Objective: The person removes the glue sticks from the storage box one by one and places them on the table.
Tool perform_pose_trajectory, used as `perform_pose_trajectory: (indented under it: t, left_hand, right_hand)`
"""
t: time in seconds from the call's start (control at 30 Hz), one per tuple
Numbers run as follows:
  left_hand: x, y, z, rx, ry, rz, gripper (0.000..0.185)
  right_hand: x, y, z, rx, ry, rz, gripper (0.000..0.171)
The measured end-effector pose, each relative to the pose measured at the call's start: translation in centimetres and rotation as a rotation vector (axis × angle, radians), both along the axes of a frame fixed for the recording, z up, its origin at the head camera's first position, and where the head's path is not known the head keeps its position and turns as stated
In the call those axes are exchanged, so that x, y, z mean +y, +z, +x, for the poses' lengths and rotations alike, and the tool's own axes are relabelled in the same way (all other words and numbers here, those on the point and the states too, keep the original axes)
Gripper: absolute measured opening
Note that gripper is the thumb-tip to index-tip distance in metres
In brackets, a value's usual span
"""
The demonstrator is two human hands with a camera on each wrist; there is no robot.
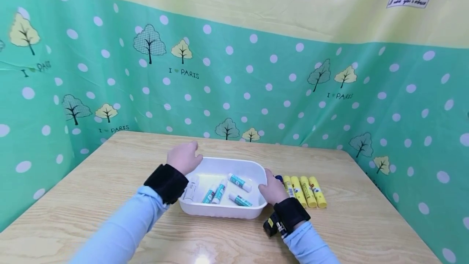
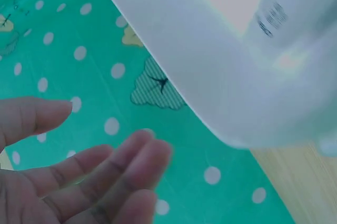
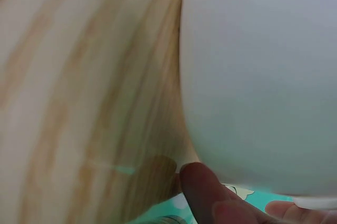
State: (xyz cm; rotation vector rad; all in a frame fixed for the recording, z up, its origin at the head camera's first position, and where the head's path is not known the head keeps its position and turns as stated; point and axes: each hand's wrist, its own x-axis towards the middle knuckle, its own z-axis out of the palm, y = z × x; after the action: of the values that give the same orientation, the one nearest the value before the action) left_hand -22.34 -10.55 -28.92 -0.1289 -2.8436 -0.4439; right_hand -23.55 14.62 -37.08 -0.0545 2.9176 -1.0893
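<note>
While lying in the lower middle of the head frame on the wooden worktop (image 1: 110,182), white tray (image 1: 223,211) with long axis running left to right. Inside: a few glue sticks (image 1: 239,182) with teal labels, pointing in mixed slanted directions. Left hand (image 1: 183,157) at the tray's upper left corner, fingers relaxed and spread, holding nothing. Right hand (image 1: 272,190) against the tray's right wall; grip state cannot tell, only a fingertip seen touching the wall. Just right of that hand, yellow glue sticks (image 1: 307,191) in a row, long axes pointing toward the upper frame.
</note>
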Motion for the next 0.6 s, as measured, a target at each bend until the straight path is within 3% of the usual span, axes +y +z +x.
perform_pose_trajectory:
  t: [0.13,0.27,0.4,0.6]
  left_hand:
    - [1.6,-0.2,0.1,-0.116,0.016,-0.069,0.039]
    - [2.8,-0.7,0.2,-0.22,0.067,-0.149,0.024]
    - [3.5,-0.9,-0.2,-0.271,0.101,-0.179,0.021]
    - [4.0,-0.6,-0.7,-0.324,0.118,-0.146,0.018]
  right_hand:
    - [0.1,-0.3,0.0,-0.002,-0.009,-0.013,0.054]
    - [0.1,-0.6,-0.1,0.001,-0.007,-0.015,0.053]
    - [0.3,-0.6,-0.1,0.011,-0.001,-0.012,0.053]
    - [0.3,-0.4,-0.1,0.013,0.01,-0.026,0.054]
